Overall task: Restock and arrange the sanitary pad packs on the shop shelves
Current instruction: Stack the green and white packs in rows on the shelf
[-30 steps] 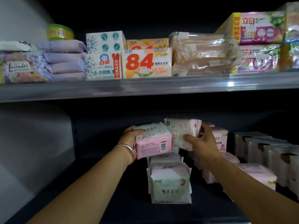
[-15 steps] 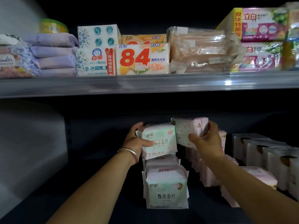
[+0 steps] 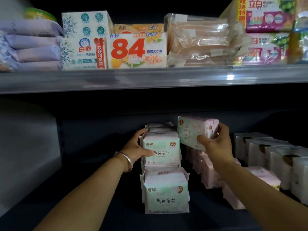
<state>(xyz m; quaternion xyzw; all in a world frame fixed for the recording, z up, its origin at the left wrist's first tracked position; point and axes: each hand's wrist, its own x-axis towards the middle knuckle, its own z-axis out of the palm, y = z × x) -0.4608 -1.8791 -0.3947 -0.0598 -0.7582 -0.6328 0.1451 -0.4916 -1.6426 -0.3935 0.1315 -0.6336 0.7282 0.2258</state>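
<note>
Now upright on the stack, the green pack is being gripped by the left hand; the right hand is pinching a tilted pack, hiding pink packs beneath.

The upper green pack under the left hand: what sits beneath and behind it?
Beneath the upper green pack sit more green packs. Behind it, two pack tops show; anything deeper is hidden.

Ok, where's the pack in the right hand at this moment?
The tilted pack is held in the right hand, centre-right in the head view, off the lower shelf, just right of the upper green pack.
</note>
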